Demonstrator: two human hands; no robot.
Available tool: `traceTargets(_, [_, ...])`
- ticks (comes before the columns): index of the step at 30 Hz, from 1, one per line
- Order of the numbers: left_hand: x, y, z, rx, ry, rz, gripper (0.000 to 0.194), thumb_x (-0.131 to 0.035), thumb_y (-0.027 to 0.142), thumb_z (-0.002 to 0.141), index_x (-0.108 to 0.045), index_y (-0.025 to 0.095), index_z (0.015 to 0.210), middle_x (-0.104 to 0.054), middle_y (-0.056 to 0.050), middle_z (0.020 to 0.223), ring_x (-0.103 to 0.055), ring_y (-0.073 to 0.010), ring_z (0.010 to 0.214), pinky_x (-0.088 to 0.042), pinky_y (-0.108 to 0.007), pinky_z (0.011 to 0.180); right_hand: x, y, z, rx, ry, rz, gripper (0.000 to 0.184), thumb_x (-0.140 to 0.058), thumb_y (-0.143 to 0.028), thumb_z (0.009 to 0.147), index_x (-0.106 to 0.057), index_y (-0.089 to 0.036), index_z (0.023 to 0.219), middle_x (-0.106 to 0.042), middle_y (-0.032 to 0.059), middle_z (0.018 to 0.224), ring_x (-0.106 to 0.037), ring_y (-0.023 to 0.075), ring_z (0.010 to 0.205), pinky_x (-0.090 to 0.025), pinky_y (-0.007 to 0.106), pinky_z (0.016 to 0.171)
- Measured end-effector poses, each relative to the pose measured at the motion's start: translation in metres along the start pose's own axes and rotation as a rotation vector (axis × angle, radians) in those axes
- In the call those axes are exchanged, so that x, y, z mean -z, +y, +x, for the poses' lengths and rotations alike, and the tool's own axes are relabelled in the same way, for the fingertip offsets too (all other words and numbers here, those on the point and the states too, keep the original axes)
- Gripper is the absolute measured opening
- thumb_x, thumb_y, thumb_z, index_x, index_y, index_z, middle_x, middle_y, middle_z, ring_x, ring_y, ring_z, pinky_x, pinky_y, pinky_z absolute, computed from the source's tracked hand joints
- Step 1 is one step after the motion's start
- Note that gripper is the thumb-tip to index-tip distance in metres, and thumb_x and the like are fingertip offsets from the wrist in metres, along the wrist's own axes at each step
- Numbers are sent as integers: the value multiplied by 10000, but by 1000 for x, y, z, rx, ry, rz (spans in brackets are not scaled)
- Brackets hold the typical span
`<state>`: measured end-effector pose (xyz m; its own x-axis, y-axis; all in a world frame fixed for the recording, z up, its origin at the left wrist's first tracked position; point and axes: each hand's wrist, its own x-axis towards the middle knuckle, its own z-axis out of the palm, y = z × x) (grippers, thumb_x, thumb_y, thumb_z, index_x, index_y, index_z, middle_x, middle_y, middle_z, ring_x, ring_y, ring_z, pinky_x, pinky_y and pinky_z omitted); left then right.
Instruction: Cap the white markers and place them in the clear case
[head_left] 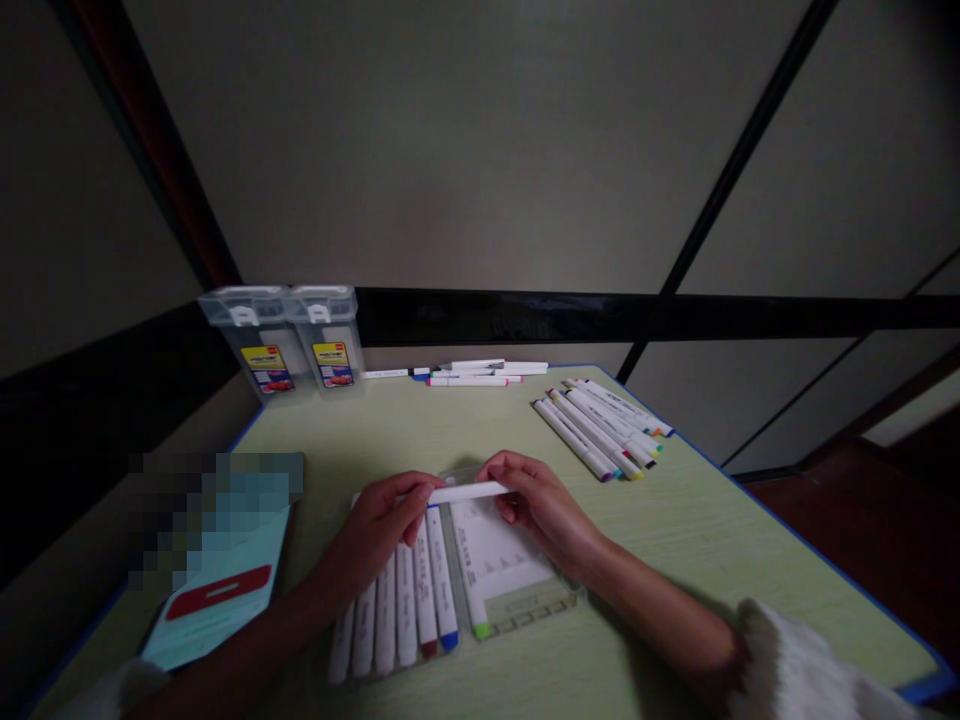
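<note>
Between my two hands a white marker (466,492) is held level above an open clear plastic case (529,605). The fingers of my left hand (386,515) are closed on its left end, and those of my right hand (529,500) pinch its right end; both ends are covered by fingers. Below my left hand, several white markers (384,615) lie side by side in the case's left half, two of them with blue and dark red ends. A green-ended marker (472,580) lies along the left side of the right half, beside a white sheet.
Two clear boxes with marker labels (259,350) stand at the back left. Loose markers (480,375) lie along the back edge, and a bigger group (600,430) lies at the right. A phone-like device with a lit screen (225,600) is at the left. A wall rises behind the table (712,560).
</note>
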<state>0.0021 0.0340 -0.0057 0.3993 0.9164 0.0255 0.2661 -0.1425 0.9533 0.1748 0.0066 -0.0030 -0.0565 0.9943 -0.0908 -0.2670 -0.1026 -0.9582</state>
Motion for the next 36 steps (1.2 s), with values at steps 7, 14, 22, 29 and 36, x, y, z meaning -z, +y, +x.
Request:
traceTargets(7, [-1, 0, -2, 7, 19, -17, 296, -420, 389, 748, -580, 146, 691, -325, 93, 381, -308, -82, 382, -268, -197, 434, 1, 1, -1, 27, -75, -97, 275, -405, -317, 798, -582, -121, 726, -290, -98, 277, -158, 54, 301, -115, 228, 377])
traceTargets(14, [-4, 13, -6, 138, 136, -100, 283, -459, 398, 695, -580, 156, 611, -533, 10, 623, -460, -110, 546, -342, -184, 465, -2, 0, -2, 19, -52, -108, 234, -433, -306, 776, -573, -121, 744, -324, -93, 320, -216, 60, 337, -137, 225, 393])
traceTargets(22, [-2, 8, -5, 87, 71, -28, 327, -401, 418, 750, -580, 152, 688, -314, 101, 333, -263, -70, 313, -253, -195, 396, -1, 1, -2, 13, -39, -83, 197, -500, -327, 740, -532, -133, 732, -335, -93, 361, -232, 56, 370, -143, 219, 405])
traceTargets(29, [-2, 5, -2, 53, 35, -50, 255, -454, 357, 722, -572, 132, 703, -392, 85, 384, -318, -67, 353, -251, -189, 400, 0, 1, 0, 13, -26, -54, 135, -491, -263, 734, -530, -138, 699, -296, -100, 343, -174, 48, 344, -102, 225, 384])
traceTargets(36, [0, 7, -3, 69, 30, -25, 222, -473, 316, 709, -584, 141, 790, -427, 77, 457, -328, -63, 371, -234, -180, 385, 0, 2, 0, -43, -54, -14, 139, -491, -281, 726, -513, -146, 703, -266, -115, 332, -136, 44, 319, -65, 224, 357])
